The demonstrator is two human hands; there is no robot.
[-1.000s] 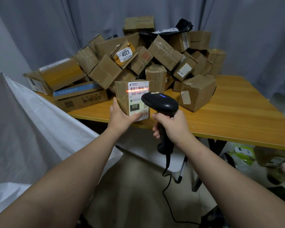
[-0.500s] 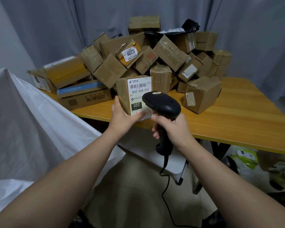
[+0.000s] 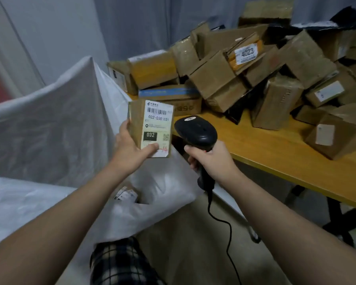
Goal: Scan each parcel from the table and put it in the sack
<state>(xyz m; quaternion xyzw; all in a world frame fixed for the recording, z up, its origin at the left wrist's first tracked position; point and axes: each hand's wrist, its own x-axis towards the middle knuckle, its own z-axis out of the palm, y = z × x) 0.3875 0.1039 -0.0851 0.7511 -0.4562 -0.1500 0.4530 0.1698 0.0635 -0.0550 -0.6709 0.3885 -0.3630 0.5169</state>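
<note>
My left hand (image 3: 129, 150) holds one parcel (image 3: 137, 122) upright, white label facing me. The label reads "032-038-E01" under a barcode, with "032" in a black box lower down and a red handwritten "14" at the bottom edge; the small print and the logo are too fine to read. My thumb (image 3: 150, 149) lies across the label's lower edge and my fingers (image 3: 124, 126) curl round the parcel's left side, so it is clamped between them.

The parcel hangs over the sack (image 3: 49, 120), whose open mouth lies at 6 o'clock from it. One labelled box (image 3: 126, 194) shows down inside.

At 3 o'clock from the parcel, just beside it, my right hand (image 3: 213, 161) is wrapped tight round the handle of the one black scanner (image 3: 195, 130), forefinger at the trigger. Its cable (image 3: 227, 229) trails down to 6 o'clock.

At 1 o'clock a pile (image 3: 214, 83) of brown boxes, over a dozen, lies on the table (image 3: 275, 155). One orange-taped box there bears a tag (image 3: 248, 52) reading "4023".
</note>
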